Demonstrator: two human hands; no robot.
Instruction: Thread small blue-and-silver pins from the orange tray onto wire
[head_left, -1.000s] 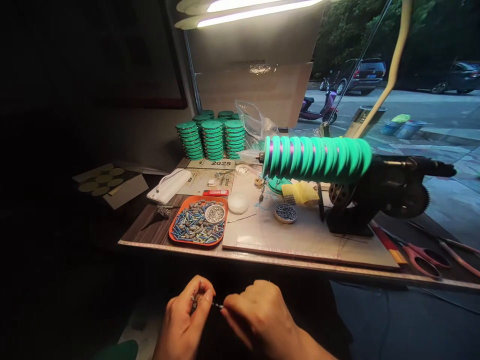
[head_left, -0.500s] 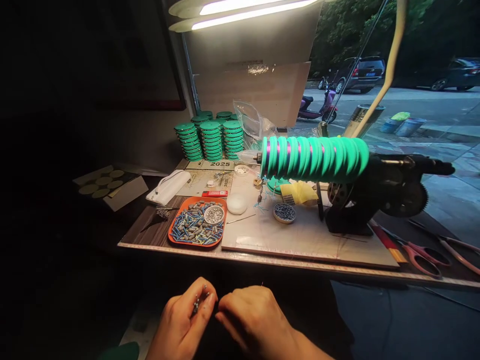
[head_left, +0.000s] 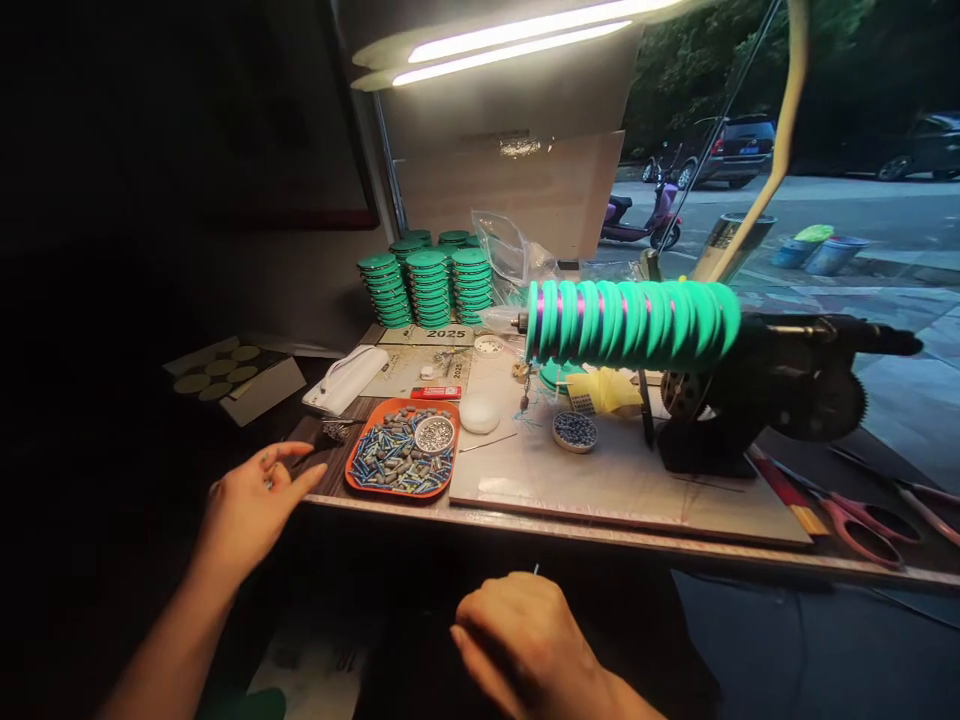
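Observation:
My left hand (head_left: 247,505) reaches over the left front edge of the table. Its thumb and index finger are apart, while small metal pieces (head_left: 268,484) glint among the curled fingers. Just ahead lies a bunch of thin metal parts (head_left: 337,429). To its right is an orange tray (head_left: 351,484) of grey cylindrical pieces and blue rod-like pieces, with a small white dish (head_left: 434,450) of silvery bits in it. Below the front edge, my right hand (head_left: 521,630) is closed, knuckles up. A thin pale-blue tip (head_left: 536,569) pokes above it; what the fingers grip is hidden.
A black geared machine (head_left: 757,400) carries a row of green spools (head_left: 630,322). Stacked green discs (head_left: 427,290) stand behind. A dish of dark beads (head_left: 575,432), a white round container (head_left: 480,412), a red box (head_left: 436,393) and scissors (head_left: 862,530) lie on the table.
My left hand has left my right hand and moved left and up to the table edge, its thumb and index finger spreading. My right hand stays closed in nearly the same place.

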